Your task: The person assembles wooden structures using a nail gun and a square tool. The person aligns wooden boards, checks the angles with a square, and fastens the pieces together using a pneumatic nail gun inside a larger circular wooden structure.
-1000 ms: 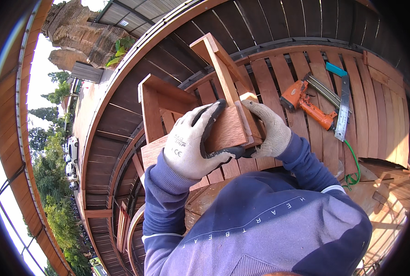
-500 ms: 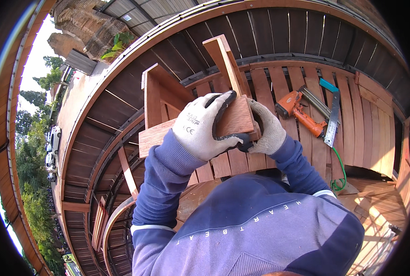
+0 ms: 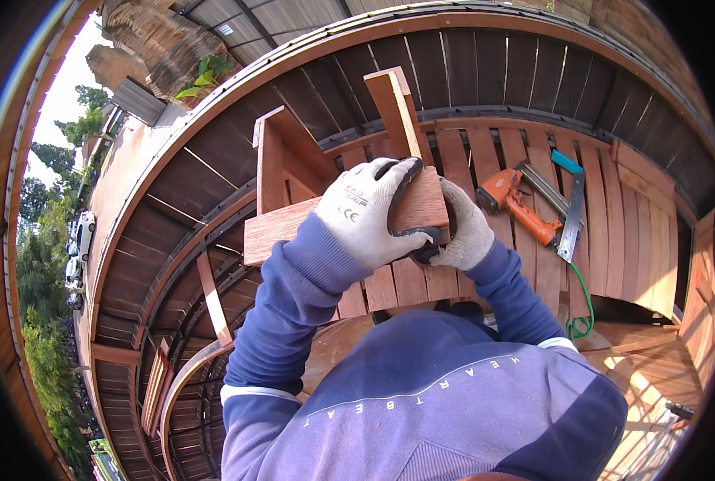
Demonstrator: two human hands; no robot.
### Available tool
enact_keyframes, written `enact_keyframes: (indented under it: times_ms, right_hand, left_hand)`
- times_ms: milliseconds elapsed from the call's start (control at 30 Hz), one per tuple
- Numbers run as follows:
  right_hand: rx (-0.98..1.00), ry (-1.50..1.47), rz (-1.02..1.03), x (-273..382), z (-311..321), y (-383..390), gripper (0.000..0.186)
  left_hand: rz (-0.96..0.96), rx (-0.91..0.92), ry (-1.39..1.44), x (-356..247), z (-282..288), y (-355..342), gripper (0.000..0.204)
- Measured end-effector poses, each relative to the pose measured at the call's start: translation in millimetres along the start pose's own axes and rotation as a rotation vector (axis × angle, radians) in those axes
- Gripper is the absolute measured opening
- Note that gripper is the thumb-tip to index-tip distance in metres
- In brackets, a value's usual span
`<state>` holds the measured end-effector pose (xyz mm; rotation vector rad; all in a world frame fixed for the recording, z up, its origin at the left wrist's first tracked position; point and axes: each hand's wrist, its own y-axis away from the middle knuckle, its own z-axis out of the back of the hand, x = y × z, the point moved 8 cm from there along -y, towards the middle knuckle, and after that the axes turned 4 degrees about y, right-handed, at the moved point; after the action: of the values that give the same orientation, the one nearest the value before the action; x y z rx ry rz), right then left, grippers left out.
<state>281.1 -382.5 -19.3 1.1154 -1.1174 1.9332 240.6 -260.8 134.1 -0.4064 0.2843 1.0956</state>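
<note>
Both gloved hands, left [image 3: 371,210], right [image 3: 463,234], clenched on plank [image 3: 293,228]; slatted wooden deck [image 3: 614,216] outdoors.

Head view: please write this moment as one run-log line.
left hand: grips wooden board | right hand: on board end | orange drill, handsaw: lying on deck

Slatted wooden deck [image 3: 614,232] with orange drill [image 3: 520,210] and handsaw [image 3: 570,210].

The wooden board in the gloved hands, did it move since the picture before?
Barely. The left hand slid a little further over the top of the wooden board, and the right hand stayed tucked at its right end. Both hands kept their grip. The orange power drill and the handsaw stayed lying on the deck slats.
</note>
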Motion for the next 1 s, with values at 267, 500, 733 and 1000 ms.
enact_keyframes:
  times_ms: [267,500,733,1000]
  right_hand:
    - [0.023,0.001,-0.033,11,-1,-2,0.112]
    - [-0.005,-0.083,-0.026,8,-1,0,0.110]
    - [-0.031,0.009,0.031,-2,0,4,0.110]
    - [-0.032,0.022,0.010,-7,-2,2,0.111]
  left_hand:
    - [0.000,-0.005,-0.045,0,-2,-1,0.079]
    - [-0.020,-0.020,-0.068,-1,-4,-2,0.079]
    - [0.006,0.029,-0.040,1,-8,-4,0.082]
    - [0.049,0.011,-0.085,2,-4,0,0.080]
